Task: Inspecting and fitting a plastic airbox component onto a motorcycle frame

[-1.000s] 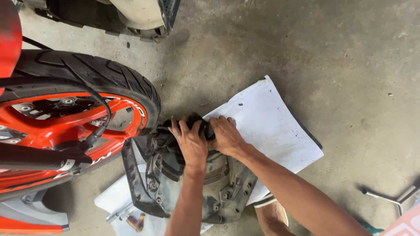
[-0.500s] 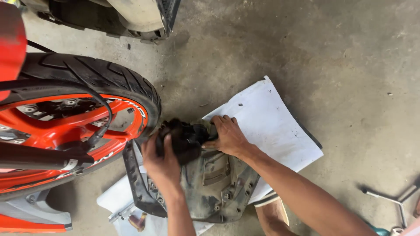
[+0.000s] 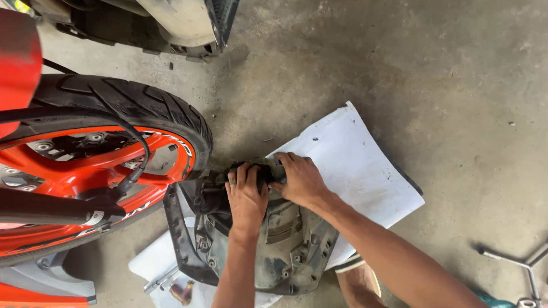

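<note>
A dull grey-black, dust-streaked finish is shown by the plastic motorcycle cover (image 3: pixel 285 251). White is seen on the curved body panel (image 3: pixel 354 165) beneath it, speckled with small dark marks. The tyre (image 3: pixel 131 108) is black, patterned with slanted tread grooves, and the wheel rim (image 3: pixel 85 171) is painted bright orange. The concrete floor (image 3: pixel 399 68) is mottled grey. A silver tone is borne by the cross wrench (image 3: pixel 516 265).

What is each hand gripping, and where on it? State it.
Both the left hand and right hand grip the dirty grey plastic motorcycle panel at its dark upper end, near the black tyre.
</note>
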